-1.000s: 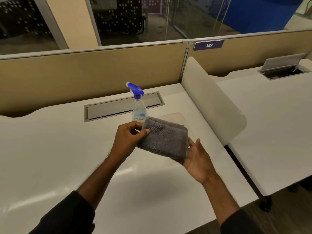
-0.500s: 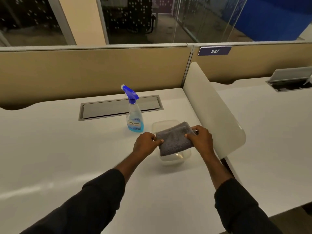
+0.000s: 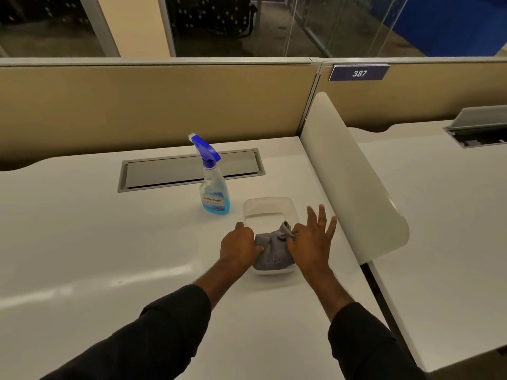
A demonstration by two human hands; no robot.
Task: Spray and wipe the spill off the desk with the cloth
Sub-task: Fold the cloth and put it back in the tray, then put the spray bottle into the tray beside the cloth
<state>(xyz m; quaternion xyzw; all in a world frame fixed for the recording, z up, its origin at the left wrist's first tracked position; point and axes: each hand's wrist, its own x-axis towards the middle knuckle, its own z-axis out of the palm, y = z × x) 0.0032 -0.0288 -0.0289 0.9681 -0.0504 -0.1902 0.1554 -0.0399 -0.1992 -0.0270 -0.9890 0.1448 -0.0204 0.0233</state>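
Note:
A grey cloth point(image 3: 271, 253) lies bunched in the near end of a clear plastic container point(image 3: 267, 208) on the white desk point(image 3: 96, 242). My left hand point(image 3: 238, 246) grips the cloth's left side with curled fingers. My right hand point(image 3: 311, 242) pinches the cloth's right top edge between thumb and forefinger, its other fingers spread out over the container's right rim. A spray bottle point(image 3: 214, 185) with a blue trigger head and blue liquid stands upright just left of the container's far end. I can make out no spill on the desk.
A grey cable-tray lid point(image 3: 189, 170) is set into the desk behind the bottle. A white rounded divider panel point(image 3: 354, 182) stands at the desk's right edge, with a neighbouring desk point(image 3: 444, 229) beyond. A tan partition point(image 3: 153, 105) closes off the back.
The cloth went from being held up in front of me, to flat over the container, to pushed down and bunched inside it. My right fingers have spread open.

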